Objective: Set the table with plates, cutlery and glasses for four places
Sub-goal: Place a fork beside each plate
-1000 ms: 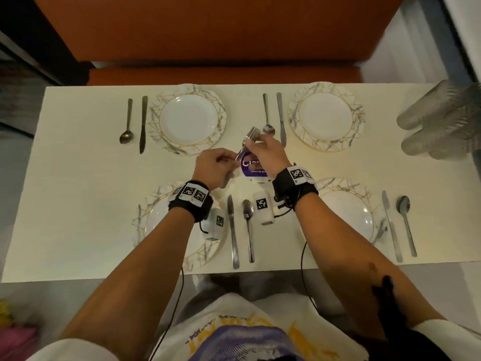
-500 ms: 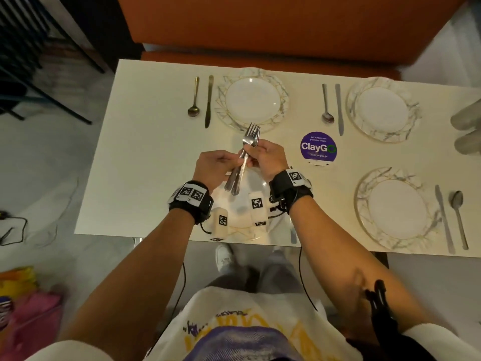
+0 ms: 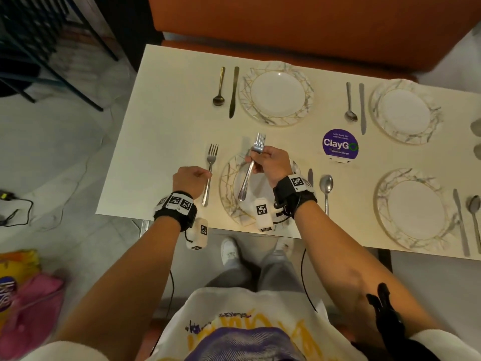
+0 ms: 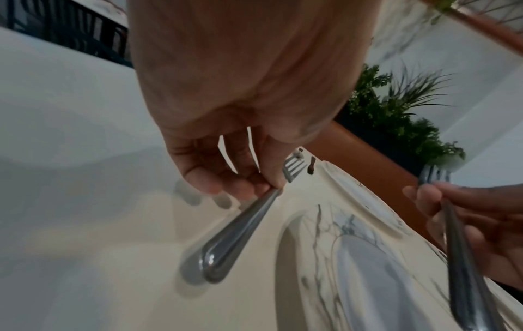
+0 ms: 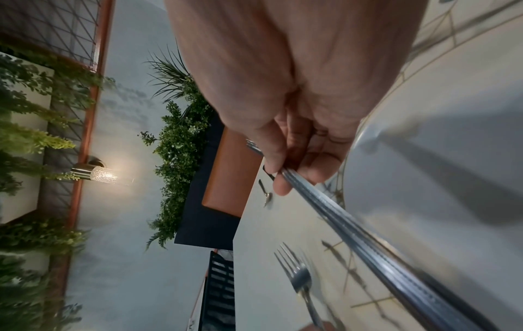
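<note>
Steel forks were held in both hands above the near-left place of a cream table (image 3: 161, 142). The left hand (image 3: 189, 180) pinched the handle of one fork (image 3: 210, 171) between thumb and curled fingers (image 4: 215, 179); that fork lay along the table just left of the near-left plate (image 3: 227, 188), tines pointing away from the person, and its handle end appeared to touch the tabletop in the left wrist view. The right hand (image 3: 270, 162) gripped a bundle of forks (image 3: 251, 165) with its fingers (image 5: 278, 156) curled round the handles; the bundle was raised over the plate, tilted, tines up and away; how many forks it held could not be told. Right of this plate lay a knife (image 3: 310, 175), partly hidden by the wrist, and a spoon (image 3: 326, 188). The near-right plate (image 3: 413, 209) had a knife (image 3: 460, 220) and a spoon (image 3: 474, 217) on its right. The far-left plate (image 3: 277, 93) had a spoon (image 3: 219, 87) and a knife (image 3: 233, 92) on its left, and the far-right plate (image 3: 404, 112) likewise had a spoon (image 3: 350, 102) and a knife (image 3: 362, 108) on its left. A round purple sticker (image 3: 339, 145) sat on the table between the four places. Blurred glasses (image 3: 476, 139) showed at the right edge.
</note>
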